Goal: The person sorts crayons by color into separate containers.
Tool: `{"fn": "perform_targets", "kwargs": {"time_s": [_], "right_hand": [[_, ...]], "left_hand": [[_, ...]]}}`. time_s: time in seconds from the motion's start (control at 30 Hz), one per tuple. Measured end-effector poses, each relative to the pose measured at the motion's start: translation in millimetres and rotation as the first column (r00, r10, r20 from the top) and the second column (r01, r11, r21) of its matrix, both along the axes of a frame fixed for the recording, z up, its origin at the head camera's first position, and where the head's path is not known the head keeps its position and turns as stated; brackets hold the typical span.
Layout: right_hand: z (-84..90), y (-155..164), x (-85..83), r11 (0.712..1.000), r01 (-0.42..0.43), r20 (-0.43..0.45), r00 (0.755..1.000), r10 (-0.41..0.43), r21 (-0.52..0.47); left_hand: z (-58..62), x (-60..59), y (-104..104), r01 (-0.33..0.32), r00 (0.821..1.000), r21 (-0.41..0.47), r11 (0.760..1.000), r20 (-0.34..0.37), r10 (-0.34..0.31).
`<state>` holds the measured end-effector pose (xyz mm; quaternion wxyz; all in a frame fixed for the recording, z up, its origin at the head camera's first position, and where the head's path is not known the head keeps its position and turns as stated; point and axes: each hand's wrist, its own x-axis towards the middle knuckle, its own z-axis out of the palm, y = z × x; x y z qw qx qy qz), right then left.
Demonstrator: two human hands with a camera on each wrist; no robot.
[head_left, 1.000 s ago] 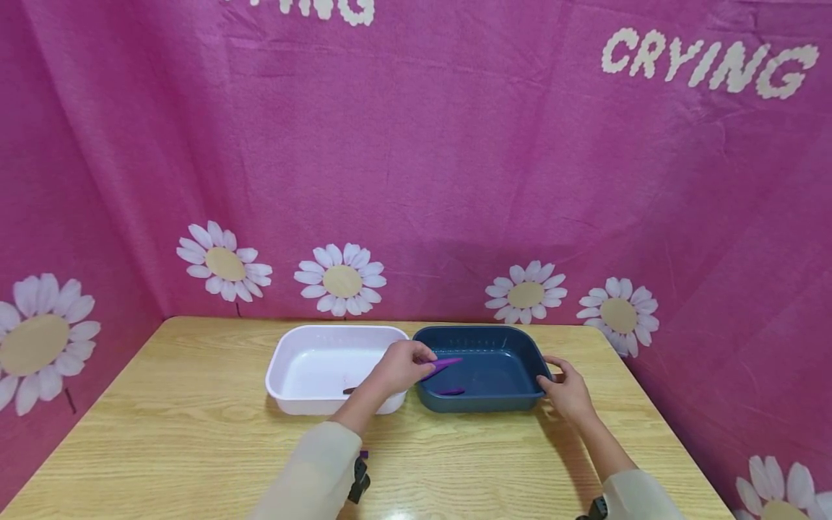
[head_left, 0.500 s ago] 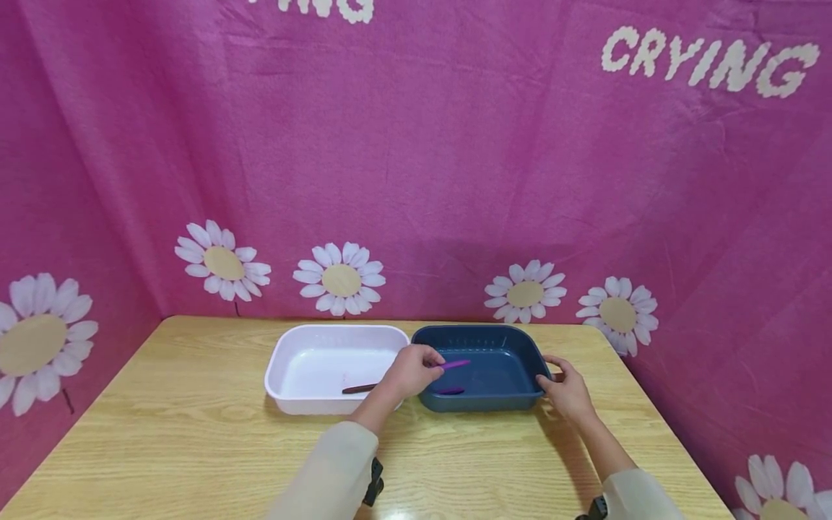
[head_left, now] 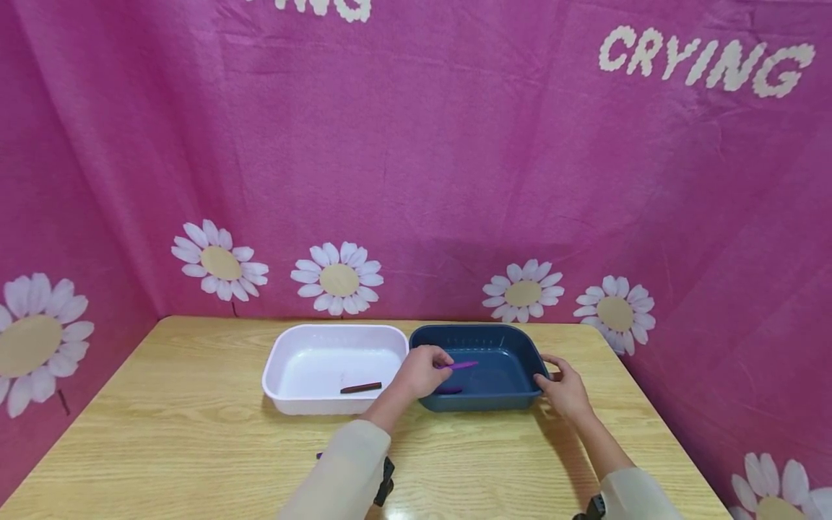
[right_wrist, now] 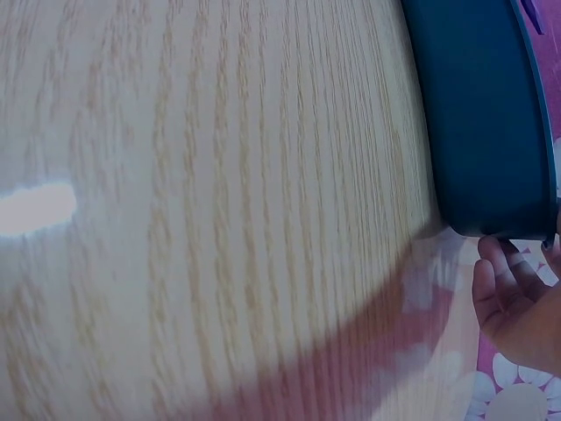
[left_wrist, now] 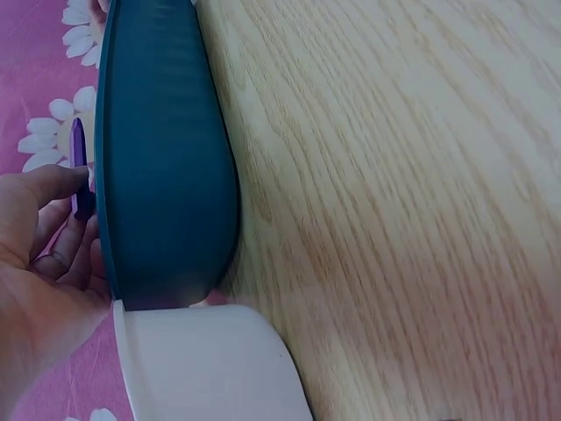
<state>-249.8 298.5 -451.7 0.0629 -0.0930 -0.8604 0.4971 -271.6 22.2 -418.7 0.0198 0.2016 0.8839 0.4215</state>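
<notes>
My left hand point(head_left: 421, 372) is over the left part of a dark blue basin point(head_left: 500, 401), pinching a purple crayon point(head_left: 464, 365) between thumb and fingers. In the left wrist view the same crayon point(left_wrist: 78, 162) stands out above the basin's rim. A second purple crayon point(head_left: 448, 391) lies on the basin's floor, partly behind the hand. At the basin's right end, my right hand point(head_left: 567, 390) grips the wall, thumb at the rim and fingers outside. The right wrist view shows those fingers point(right_wrist: 495, 272) against the basin's end.
A white basin point(head_left: 276, 397) stands directly left of the blue one, with a dark brown crayon point(head_left: 360, 388) inside. A small purple piece point(head_left: 319, 456) on the wooden table point(head_left: 195, 448) is mostly hidden by the left sleeve. A pink flowered cloth point(head_left: 429, 180) hangs behind the table.
My left hand has shifted slightly right, carrying the purple crayon further over the blue basin. The brown crayon has come into full view. The right hand keeps its place.
</notes>
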Motion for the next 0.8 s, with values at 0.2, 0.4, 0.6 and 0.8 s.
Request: {"fn": "perform_targets", "kwargs": {"time_s": [0.2,0.4,0.6,0.8], "right_hand": [[-1.7,1,-1.8,1.000,0.005,-0.010,1.000,-0.005,-0.002],[-1.1,1,-1.7,1.000,-0.007,-0.010,1.000,0.007,-0.005],[-0.2,0,-0.8,1.000,-0.003,0.004,1.000,0.003,0.001],[-1.0,0,-1.3,1.000,-0.003,-0.001,1.000,0.003,-0.001]], "left_hand": [[-3.6,-0.9,6,-0.009,1.000,-0.010,1.000,-0.010,0.009],[-6.2,-3.1,7,-0.003,1.000,-0.013,1.000,0.001,0.003],[-5.0,-4.0,2,-0.002,1.000,0.026,1.000,0.019,0.001],[-4.4,-2.8,-4,0.016,1.000,0.071,0.997,-0.003,-0.016]]}}
